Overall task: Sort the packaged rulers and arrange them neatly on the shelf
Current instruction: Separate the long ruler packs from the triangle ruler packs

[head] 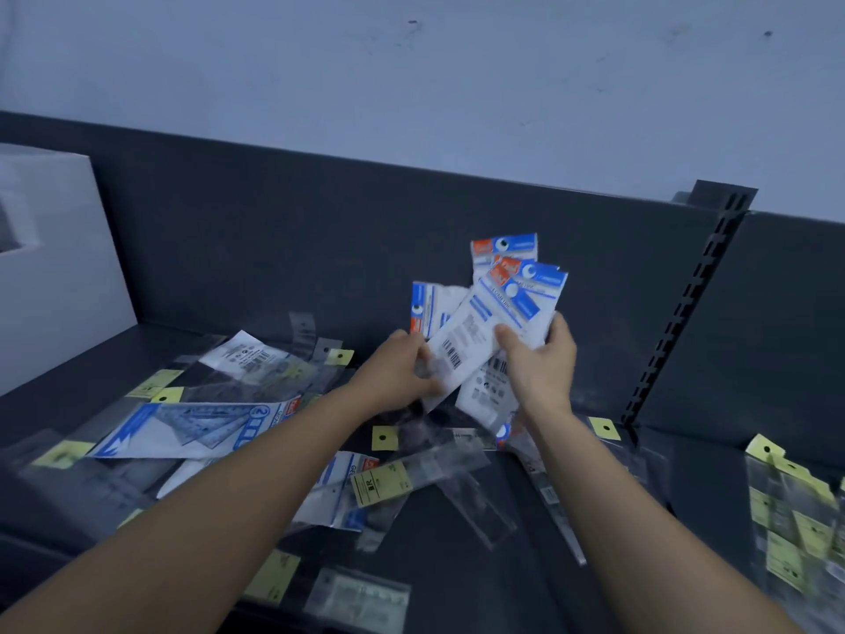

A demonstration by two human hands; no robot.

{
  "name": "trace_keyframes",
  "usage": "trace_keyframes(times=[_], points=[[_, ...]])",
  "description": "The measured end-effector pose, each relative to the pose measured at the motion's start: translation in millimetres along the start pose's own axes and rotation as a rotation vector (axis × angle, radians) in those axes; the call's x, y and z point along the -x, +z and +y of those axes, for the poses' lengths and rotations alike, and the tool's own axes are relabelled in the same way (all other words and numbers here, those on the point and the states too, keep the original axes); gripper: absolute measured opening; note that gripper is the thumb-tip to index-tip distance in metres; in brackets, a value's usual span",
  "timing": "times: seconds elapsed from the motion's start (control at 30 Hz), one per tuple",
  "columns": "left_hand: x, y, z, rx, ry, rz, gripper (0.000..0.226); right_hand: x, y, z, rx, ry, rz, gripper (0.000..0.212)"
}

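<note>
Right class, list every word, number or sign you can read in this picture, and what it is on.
"2": large blue packet lying on the shelf.
Barcode, digits unreadable: packets held in both hands.
Header print on those packets: too blurred.
Yellow label: print too small.
Other yellow tags: nothing readable.

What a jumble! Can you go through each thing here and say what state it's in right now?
Left hand: gripping the fanned packs.
Right hand: gripping the same fan.
Blue-and-white ruler packs: held up, fanned, unsorted.
Large blue pack: lying flat on the shelf.
Yellow-tagged clear packs: scattered, overlapping.
Shelf: cluttered.
</note>
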State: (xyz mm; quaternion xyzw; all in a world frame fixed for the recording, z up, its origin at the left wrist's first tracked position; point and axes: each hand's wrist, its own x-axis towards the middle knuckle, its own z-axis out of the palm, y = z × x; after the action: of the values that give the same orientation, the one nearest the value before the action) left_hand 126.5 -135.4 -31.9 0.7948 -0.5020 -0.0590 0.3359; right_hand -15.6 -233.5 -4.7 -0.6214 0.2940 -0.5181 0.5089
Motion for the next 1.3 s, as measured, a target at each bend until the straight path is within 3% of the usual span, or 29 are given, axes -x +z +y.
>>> trace_keyframes(times=[0.1, 0.17, 0.23, 0.3, 0.4, 0.5, 0.6, 0.67, 0.77, 0.87, 0.97, 1.03, 1.13, 1.23, 1.3], points=[[4, 0, -10, -0.044, -0.024, -0.14, 0.043, -2, 5, -19, -0.009, -0.107, 0.054, 0.027], [5, -2, -8, 0.046, -0.035, -0.066, 0.059, -2, 9, -27, -0.038, -0.128, 0.061, 0.027], [2, -10, -2, 0.281, -0.091, 0.094, 0.078, -2, 13, -30, -0.076, -0.1, 0.039, 0.029], [0, -22, 1, 0.577, -0.179, 0.148, 0.096, -1, 19, -30, -0.147, -0.013, -0.015, 0.027], [0, -37, -5, 0.821, -0.302, 0.089, 0.086, 2, 27, -22, -0.341, 0.217, -0.115, 0.03], [6, -42, -16, 0.747, -0.324, 0.057, 0.065, 12, 37, -8, -0.417, 0.375, -0.246, 0.032], [15, -46, -30, 0.614, -0.324, -0.002, 0.047, 19, 48, 5, -0.294, 0.408, -0.314, 0.033], [20, -57, -48, 0.436, -0.323, 0.082, 0.038, 20, 53, 12, -0.209, 0.434, -0.309, 0.03], [24, -82, -92, -0.023, -0.4, 0.31, 0.016, 23, 60, 22, -0.161, 0.504, -0.338, 0.025], [28, -100, -133, -0.402, -0.638, 0.165, 0.038, 26, 68, 29, -0.113, 0.557, -0.358, 0.022], [28, -103, -166, -0.425, -0.798, -0.045, 0.07, 26, 76, 36, -0.06, 0.569, -0.367, 0.021], [26, -101, -175, -0.499, -0.797, -0.126, 0.065, 26, 78, 41, -0.034, 0.583, -0.371, 0.021], [19, -103, -174, -0.598, -0.725, -0.113, 0.068, 25, 81, 45, -0.011, 0.581, -0.381, 0.017], [11, -105, -168, -0.523, -0.709, -0.04, 0.078, 23, 84, 47, 0.004, 0.574, -0.392, 0.017], [7, -106, -167, -0.471, -0.733, -0.058, 0.066, 22, 85, 48, 0.014, 0.582, -0.401, 0.017]])
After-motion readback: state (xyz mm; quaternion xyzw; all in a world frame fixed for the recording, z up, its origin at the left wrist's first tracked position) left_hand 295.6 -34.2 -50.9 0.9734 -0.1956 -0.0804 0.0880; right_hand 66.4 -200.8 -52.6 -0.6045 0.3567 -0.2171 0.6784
